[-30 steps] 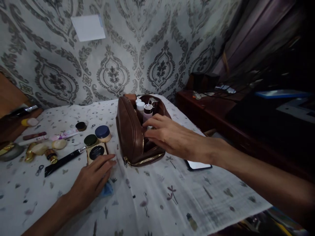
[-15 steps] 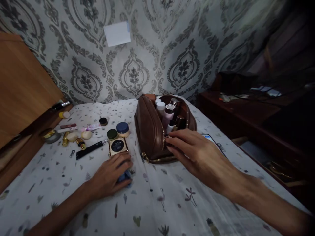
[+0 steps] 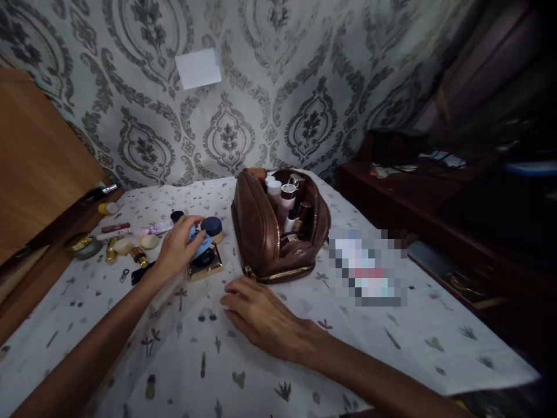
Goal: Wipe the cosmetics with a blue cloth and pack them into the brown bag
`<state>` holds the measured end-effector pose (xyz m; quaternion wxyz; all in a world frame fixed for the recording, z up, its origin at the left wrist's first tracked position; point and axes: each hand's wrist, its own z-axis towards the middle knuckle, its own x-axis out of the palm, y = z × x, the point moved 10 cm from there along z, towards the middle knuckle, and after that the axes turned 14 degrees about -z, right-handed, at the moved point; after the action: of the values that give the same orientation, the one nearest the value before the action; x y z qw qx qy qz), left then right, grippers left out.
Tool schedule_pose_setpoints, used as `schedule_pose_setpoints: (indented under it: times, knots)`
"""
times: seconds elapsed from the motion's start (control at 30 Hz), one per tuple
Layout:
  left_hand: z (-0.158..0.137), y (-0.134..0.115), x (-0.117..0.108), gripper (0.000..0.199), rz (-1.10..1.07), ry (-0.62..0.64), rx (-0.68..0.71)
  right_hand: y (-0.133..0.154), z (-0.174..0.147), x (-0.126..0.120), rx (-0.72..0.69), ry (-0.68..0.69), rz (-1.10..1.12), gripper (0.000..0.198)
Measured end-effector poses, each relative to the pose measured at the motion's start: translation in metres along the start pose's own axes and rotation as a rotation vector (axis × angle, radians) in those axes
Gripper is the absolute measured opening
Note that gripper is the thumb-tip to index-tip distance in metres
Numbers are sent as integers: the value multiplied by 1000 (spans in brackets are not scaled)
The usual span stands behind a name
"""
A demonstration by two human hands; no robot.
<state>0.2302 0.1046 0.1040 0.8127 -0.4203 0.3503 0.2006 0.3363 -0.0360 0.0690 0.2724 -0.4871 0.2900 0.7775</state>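
My left hand (image 3: 180,244) is closed on a small blue cloth (image 3: 201,241). It hovers over the green-lidded jar's spot, which it hides, and beside a blue-lidded jar (image 3: 212,227). Just under the cloth lies a square gold compact (image 3: 213,269) with a dark round centre. My right hand (image 3: 263,318) is low over the tablecloth in front of the bag, fingers loosely bent and a little apart, with nothing visible in them. A brown makeup bag (image 3: 256,223) stands unzipped, holding several upright bottles, among them a pink bottle (image 3: 286,201) with a silver top.
Lipsticks, sponges (image 3: 148,241) and tubes lie on the left of the printed tablecloth (image 3: 243,371). A glass jar (image 3: 82,247) is by the wooden panel (image 3: 39,162). A pixelated phone-like object (image 3: 365,270) lies right of the bag; an open drawer (image 3: 452,278) is beyond.
My left hand has carried the blue cloth forward and left, over the jars and compact. My right hand has left the bag's opening and come down to the left, in front of it.
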Motion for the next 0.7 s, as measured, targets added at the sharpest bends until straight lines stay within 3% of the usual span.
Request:
schedule_pose_setpoints:
  times: [0.13, 0.23, 0.3, 0.53, 0.7]
  knots:
    - [33, 14, 37, 55, 224, 214, -70, 0, -6, -7, -31, -66, -19, 12]
    - [42, 26, 57, 54, 278, 378, -158, -9, -19, -15, -10, -145, -22, 14]
    - [44, 27, 60, 50, 273, 405, -162, -15, -26, -13, 5, -155, -20, 14]
    - [54, 22, 35, 46, 197, 175, -156, -8, -32, -4, -44, -104, -50, 7]
    - [38, 5, 10, 45, 40, 20, -209, -24, -34, -9, 96, -93, 58, 16]
